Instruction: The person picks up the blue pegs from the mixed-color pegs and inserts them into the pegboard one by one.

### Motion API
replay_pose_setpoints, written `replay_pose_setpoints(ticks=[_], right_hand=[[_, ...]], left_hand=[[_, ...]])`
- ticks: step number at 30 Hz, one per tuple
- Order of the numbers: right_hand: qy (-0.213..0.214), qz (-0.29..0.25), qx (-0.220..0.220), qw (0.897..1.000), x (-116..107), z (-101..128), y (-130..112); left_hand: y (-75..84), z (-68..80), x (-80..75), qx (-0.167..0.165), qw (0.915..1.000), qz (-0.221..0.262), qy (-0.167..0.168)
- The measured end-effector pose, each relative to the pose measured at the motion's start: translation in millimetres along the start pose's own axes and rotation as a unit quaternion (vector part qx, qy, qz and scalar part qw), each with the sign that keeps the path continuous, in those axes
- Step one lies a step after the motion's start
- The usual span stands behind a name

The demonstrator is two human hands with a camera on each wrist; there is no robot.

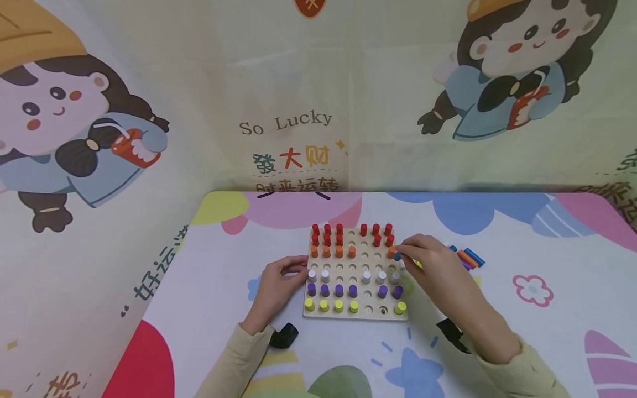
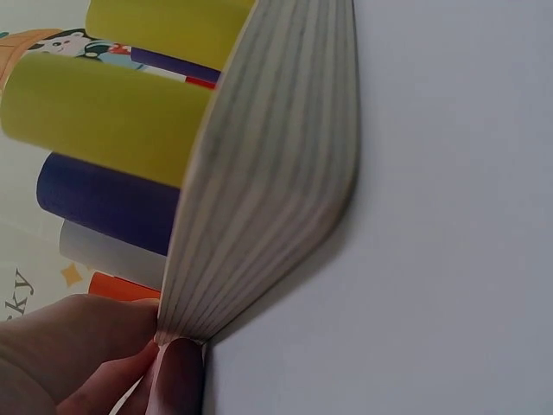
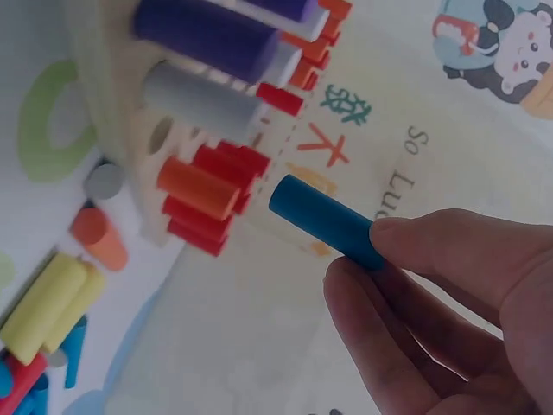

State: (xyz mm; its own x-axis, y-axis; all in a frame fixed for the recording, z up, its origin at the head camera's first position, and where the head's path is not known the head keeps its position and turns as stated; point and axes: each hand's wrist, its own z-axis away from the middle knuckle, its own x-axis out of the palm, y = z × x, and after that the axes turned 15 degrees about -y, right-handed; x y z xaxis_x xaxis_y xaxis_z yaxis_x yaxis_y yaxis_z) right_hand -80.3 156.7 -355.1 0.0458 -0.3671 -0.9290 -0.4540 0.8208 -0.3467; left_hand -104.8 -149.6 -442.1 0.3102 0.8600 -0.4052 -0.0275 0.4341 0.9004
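A wooden pegboard (image 1: 355,318) lies on the table, with red, orange, white, purple and yellow pegs upright in rows. Between the orange and white rows runs a line of bare holes. At its left edge my left hand (image 1: 278,284) pinches the board between thumb and fingers; the layered side (image 2: 276,130) fills the middle of the left wrist view. My right hand (image 1: 440,271) is over the board's right edge, close to the rightmost orange peg (image 3: 199,186). Its thumb and fingers pinch a blue peg (image 3: 320,216) by one end, the other end pointing toward the board.
Loose pegs (image 1: 470,258) in several colours lie on the table right of the board, partly behind my right hand. Yellow, red, blue and orange ones (image 3: 105,238) show in the right wrist view. A printed cloth wall (image 1: 378,138) rises behind the table.
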Motion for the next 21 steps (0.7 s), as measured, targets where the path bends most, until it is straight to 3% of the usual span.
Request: replay_pose_setpoints(ticks=[8, 15, 21], right_hand=[[-0.019, 0.000, 0.002, 1.000, -1, -6, -14], [-0.006, 0.010, -0.013, 1.000, -2, -12, -19], [-0.032, -0.014, -0.005, 0.999, -4, -16, -25]], left_hand=[[0.0, -0.9, 1.1, -0.007, 1.0000, 0.001, 0.001], [-0.5, -0.6, 1.6, -0.007, 1.0000, -0.002, -0.001], [2.3, 1.6, 1.1, -0.007, 1.0000, 0.000, -0.001]])
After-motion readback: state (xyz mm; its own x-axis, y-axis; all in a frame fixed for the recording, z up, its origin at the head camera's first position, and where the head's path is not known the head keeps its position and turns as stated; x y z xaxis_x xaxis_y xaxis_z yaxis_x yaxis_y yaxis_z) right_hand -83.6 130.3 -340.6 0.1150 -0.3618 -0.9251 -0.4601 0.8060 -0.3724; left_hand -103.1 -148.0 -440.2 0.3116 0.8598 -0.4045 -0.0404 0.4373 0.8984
